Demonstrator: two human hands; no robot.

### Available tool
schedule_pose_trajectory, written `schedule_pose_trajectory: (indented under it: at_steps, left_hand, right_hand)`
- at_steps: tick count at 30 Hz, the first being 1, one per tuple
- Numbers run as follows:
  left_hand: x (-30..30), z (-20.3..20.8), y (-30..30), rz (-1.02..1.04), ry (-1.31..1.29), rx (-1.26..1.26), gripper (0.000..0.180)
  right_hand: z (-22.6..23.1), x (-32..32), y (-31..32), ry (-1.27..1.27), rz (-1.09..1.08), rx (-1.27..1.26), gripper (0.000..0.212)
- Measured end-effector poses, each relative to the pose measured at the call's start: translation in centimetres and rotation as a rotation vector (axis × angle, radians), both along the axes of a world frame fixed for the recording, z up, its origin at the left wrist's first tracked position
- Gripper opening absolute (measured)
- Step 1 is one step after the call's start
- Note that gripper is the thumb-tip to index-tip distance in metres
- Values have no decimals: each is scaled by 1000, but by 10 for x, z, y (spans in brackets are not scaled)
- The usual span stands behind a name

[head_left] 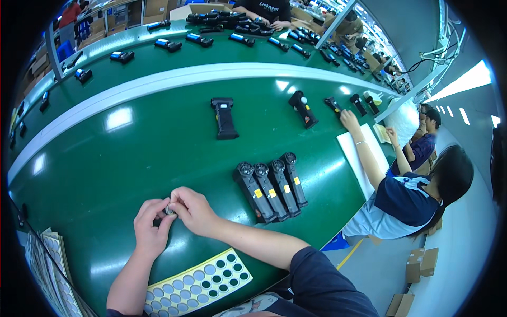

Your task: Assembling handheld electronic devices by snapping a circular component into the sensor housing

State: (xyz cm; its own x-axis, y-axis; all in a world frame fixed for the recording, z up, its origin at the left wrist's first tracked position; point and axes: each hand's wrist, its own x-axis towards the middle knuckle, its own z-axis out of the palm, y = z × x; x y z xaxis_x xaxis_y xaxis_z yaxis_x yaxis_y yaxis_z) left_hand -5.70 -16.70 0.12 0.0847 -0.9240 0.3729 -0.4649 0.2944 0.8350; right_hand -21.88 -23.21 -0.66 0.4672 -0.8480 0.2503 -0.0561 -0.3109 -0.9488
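Note:
My left hand (pixel 150 228) and my right hand (pixel 194 212) meet over the green table, fingertips pinched together. Between them is a small round grey disc (pixel 169 210), partly covered by the fingers; it resembles the round stickers on the sheet. That yellow-edged sticker sheet (pixel 232 258) lies below my forearms, with grey circles at its left and several cut-out holes at its right. To the right of my hands, several black torch-like devices (pixel 268 196) with round heads and yellow labels lie side by side. Farther off lies one more black device (pixel 224 119), apart from the others.
More sticker sheets (pixel 57 259) are stacked at the left edge. A white rail (pixel 211 68) divides the table from a far strip carrying blue-and-black devices (pixel 168 45). At the right, a co-worker (pixel 406 195) reaches toward black devices (pixel 358 104) beside a white board (pixel 355 158).

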Motion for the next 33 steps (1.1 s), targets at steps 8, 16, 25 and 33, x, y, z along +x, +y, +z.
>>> schedule_pose_trajectory:
  at_steps: [8, 16, 25, 33]
  left_hand:
    - [-2, 1, -4, 26, 0, -19, 41]
    - [-1, 1, -4, 21, 10, -30, 41]
    - [1, 0, 1, 51, -338, -231, 43]
    - [-2, 2, -1, 68, -242, -151, 41]
  right_hand:
    - [0, 1, -4, -31, 6, 42, 9]
    - [-6, 1, -1, -15, -17, 3, 11]
    - [0, 0, 3, -163, 18, 173, 10]
    - [-2, 0, 0, -100, 13, 53, 8]
